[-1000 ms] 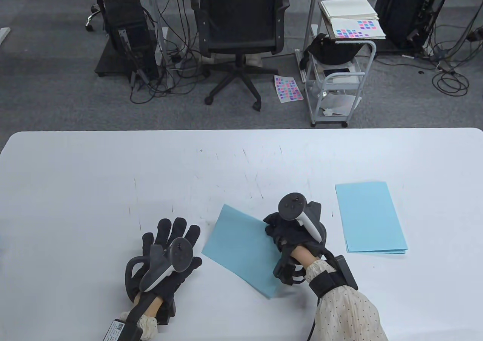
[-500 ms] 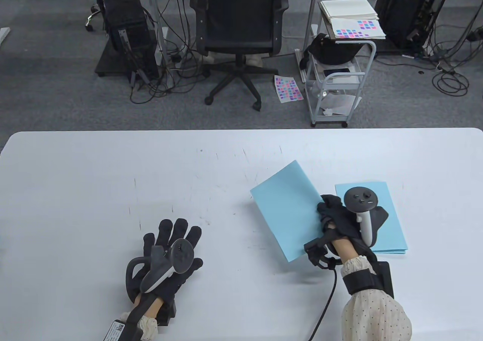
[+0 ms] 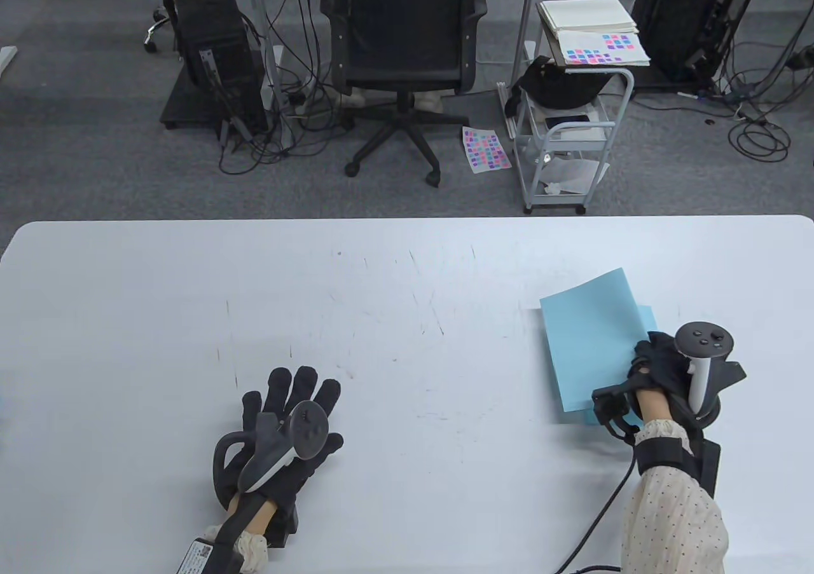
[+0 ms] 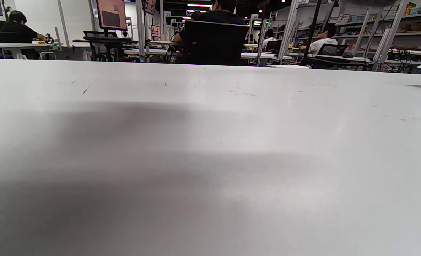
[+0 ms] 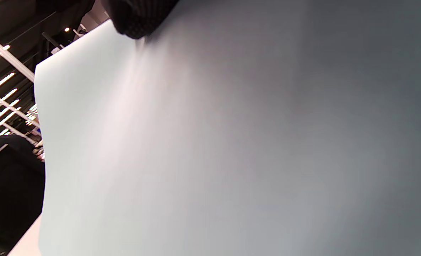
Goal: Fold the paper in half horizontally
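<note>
A: Where was the blue paper (image 3: 588,339) when we looked?

B: In our right hand (image 3: 661,370), pinched at its right edge and held tilted over the stack of blue sheets (image 3: 650,323), covering nearly all of it. Only a sliver of the stack showed beyond the paper's far right side and at its near corner. In the right wrist view the paper (image 5: 210,142) filled almost everything, with one gloved fingertip (image 5: 135,17) pressed on it.

A: And our left hand (image 3: 286,434)?

B: Flat on the table (image 3: 127,320), well to the left of the stack, fingers spread, holding nothing.

A: How did we judge the paper would handle?

B: Light and limp. It bowed slightly with only one edge held, so we thought it would flop and slide easily on the smooth table. We reckoned it best gripped at an edge or corner, with the other hand pressing it flat while a crease is set.
</note>
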The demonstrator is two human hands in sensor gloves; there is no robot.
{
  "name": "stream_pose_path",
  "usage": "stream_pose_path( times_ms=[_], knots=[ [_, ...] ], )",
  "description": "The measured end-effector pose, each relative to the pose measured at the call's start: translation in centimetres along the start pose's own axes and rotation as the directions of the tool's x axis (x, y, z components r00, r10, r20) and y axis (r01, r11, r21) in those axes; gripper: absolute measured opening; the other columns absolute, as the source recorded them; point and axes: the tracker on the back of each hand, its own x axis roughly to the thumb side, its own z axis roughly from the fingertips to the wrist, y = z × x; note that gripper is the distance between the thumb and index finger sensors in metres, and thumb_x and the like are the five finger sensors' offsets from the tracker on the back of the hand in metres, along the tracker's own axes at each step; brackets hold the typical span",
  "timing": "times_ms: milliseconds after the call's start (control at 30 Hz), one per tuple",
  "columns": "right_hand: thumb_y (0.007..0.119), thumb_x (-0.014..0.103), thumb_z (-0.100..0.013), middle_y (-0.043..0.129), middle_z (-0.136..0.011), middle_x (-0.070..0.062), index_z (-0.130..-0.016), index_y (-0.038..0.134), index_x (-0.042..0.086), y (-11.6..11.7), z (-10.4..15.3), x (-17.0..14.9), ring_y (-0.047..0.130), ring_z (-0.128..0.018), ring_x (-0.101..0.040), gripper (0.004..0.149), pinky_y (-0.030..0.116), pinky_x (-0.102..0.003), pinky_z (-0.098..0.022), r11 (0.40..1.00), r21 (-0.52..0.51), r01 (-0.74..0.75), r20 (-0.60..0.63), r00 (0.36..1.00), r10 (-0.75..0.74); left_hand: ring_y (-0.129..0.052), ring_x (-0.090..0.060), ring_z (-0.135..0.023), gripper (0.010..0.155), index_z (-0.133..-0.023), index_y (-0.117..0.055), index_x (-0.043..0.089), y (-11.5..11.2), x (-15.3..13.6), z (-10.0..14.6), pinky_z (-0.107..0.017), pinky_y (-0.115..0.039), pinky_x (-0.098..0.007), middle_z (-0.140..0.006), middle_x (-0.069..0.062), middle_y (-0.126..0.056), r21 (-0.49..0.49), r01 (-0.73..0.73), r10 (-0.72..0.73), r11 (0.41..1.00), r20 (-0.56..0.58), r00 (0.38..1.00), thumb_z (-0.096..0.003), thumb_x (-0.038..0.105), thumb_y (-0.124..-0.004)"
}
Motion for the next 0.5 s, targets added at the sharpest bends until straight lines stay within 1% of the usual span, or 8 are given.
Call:
stream_pose_path(
  times_ms=[167,233,367,500],
  knots=[
    [0.07,0.026,-0.046,0.089,-0.066,0.0,-0.091,0.069,0.02,0.3,-1.1,-1.1,0.078,-0.079,-0.031,0.046,0.049,-0.058,-0.07,0.997,-0.036,-0.062,-0.03,0.998,0.061,-0.01,-0.018,-0.117,0.078,-0.101,-0.024,0.061,0.0,-0.4,-0.2,-0.088,-0.023,-0.058,-0.12,0.022,-0.013,-0.001,-0.009,0.009,1.0,-0.006,1.0,-0.035,0.064,-0.065],
    [0.071,0.027,-0.047,0.089,-0.067,0.0,-0.093,0.068,0.02,0.7,-1.4,-1.3,0.076,-0.081,-0.032,0.047,0.046,-0.059,-0.071,0.995,-0.04,-0.092,-0.037,0.995,0.091,-0.01,-0.019,-0.117,0.078,-0.101,-0.024,0.061,-0.1,-0.5,-0.3,-0.087,-0.023,-0.058,-0.12,0.022,-0.013,-0.002,-0.008,0.008,1.0,-0.01,1.0,-0.0349,0.064,-0.065],
    [0.07,0.029,-0.049,0.085,-0.071,-0.002,-0.096,0.063,0.02,1.4,-1.6,-1.3,0.068,-0.087,-0.034,0.049,0.039,-0.061,-0.072,0.988,-0.034,-0.148,-0.047,0.988,0.146,-0.01,-0.019,-0.117,0.078,-0.101,-0.024,0.061,0.0,-0.6,-0.2,-0.087,-0.023,-0.058,-0.119,0.022,-0.013,-0.002,-0.004,0.004,1.0,-0.015,1.0,-0.0349,0.064,-0.065],
    [0.073,0.031,-0.048,0.079,-0.077,-0.002,-0.1,0.055,0.021,2.2,-1.7,-0.9,0.059,-0.092,-0.036,0.056,0.034,-0.062,-0.073,0.97,-0.04,-0.238,-0.047,0.971,0.236,-0.01,-0.018,-0.117,0.078,-0.101,-0.024,0.061,-0.1,-0.6,-0.2,-0.087,-0.023,-0.058,-0.12,0.022,-0.013,-0.007,-0.001,0.001,1.0,-0.015,1.0,-0.0349,0.064,-0.065]
  ],
)
